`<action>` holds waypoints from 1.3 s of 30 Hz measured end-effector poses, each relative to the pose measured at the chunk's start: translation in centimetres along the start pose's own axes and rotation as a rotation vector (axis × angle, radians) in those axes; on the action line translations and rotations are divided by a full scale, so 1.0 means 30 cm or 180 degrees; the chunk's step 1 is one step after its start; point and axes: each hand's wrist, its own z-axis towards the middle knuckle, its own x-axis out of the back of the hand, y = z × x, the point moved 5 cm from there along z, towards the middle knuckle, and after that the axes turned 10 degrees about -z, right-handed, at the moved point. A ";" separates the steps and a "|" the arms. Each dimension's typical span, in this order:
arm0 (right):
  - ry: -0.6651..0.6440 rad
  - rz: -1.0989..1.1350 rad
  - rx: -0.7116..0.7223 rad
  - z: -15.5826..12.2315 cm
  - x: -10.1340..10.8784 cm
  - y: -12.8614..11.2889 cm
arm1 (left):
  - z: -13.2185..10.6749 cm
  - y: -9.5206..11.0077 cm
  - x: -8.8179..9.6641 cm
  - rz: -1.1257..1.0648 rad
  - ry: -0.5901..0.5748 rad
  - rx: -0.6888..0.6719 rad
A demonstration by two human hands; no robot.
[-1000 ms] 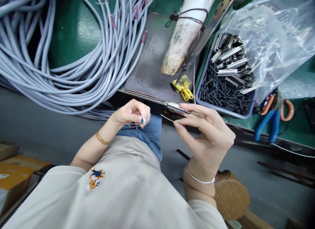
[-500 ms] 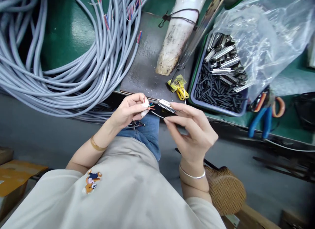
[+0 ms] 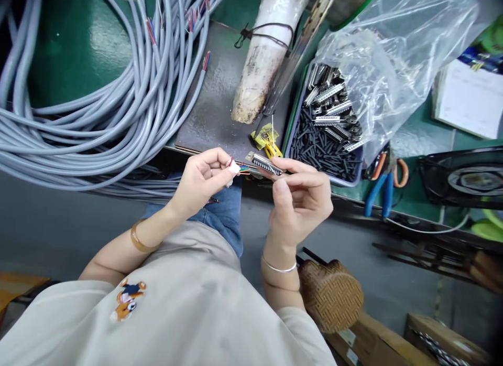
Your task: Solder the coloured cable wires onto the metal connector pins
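My left hand (image 3: 196, 182) is closed in a pinch on the end of a cable, with white wraps on the fingertips. Thin coloured wires (image 3: 244, 169) stick out from the pinch toward the right. My right hand (image 3: 301, 198) grips a metal multi-pin connector (image 3: 265, 164) between thumb and fingers, its row of solder cups facing up. The wire ends lie close against the connector's near side; whether any are joined to it I cannot tell. Just beyond the connector, a yellow clip-like piece (image 3: 271, 146) lies on the dark plate (image 3: 220, 104).
Grey cables (image 3: 129, 104) with stripped ends lie coiled at left. A plastic-wrapped tube (image 3: 261, 56) leans beside a metal bar (image 3: 296, 46). To the right are a bin (image 3: 286, 146) of connectors and black sleeves, a plastic bag (image 3: 393, 56) and blue-handled pliers (image 3: 379, 193). A woven stool (image 3: 334, 298) stands below.
The connector has turned in my right hand, so its solder cups face up. My right thumb has moved up against it, and the thin pale wire pinched before no longer shows there. The view has shifted right.
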 end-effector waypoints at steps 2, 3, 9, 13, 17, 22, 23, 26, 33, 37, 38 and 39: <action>-0.0013 0.0076 0.0035 -0.006 -0.007 0.001 | -0.001 -0.002 -0.002 0.0001 -0.0041 -0.0016; -0.0033 0.0114 0.0054 -0.009 -0.009 0.002 | -0.001 -0.004 -0.003 -0.0009 -0.0061 -0.0007; -0.0116 0.0109 0.0124 -0.017 -0.012 -0.001 | -0.005 -0.014 -0.002 -0.0129 -0.0116 0.0093; -0.0328 -0.0039 0.0301 -0.023 -0.010 -0.022 | 0.001 -0.014 0.002 -0.0232 -0.0205 0.0114; -0.0439 -0.0036 0.0705 -0.042 -0.004 -0.049 | 0.028 -0.031 0.039 -0.0151 -0.0638 0.0197; 0.0596 0.0131 0.0528 -0.027 0.049 -0.051 | 0.033 -0.079 0.110 -0.0182 -0.1745 0.0556; 0.0705 0.0133 0.0420 -0.021 0.052 -0.047 | 0.029 -0.085 0.124 -0.0152 -0.1866 0.0607; 0.0801 0.0032 0.0305 -0.013 0.046 -0.044 | 0.020 -0.099 0.153 -0.0049 -0.2009 0.0694; 0.0713 -0.0335 0.0524 -0.018 0.026 -0.045 | 0.020 -0.129 0.181 0.0104 -0.1849 0.1040; 0.0593 -0.0387 0.0589 -0.020 0.024 -0.046 | 0.023 -0.123 0.186 0.0129 -0.1746 0.0983; 0.0561 -0.0362 0.0604 -0.022 0.025 -0.048 | 0.020 -0.119 0.180 0.0117 -0.1819 0.0954; 0.0510 -0.0355 0.0606 -0.025 0.025 -0.049 | 0.016 -0.114 0.170 0.0082 -0.1913 0.0928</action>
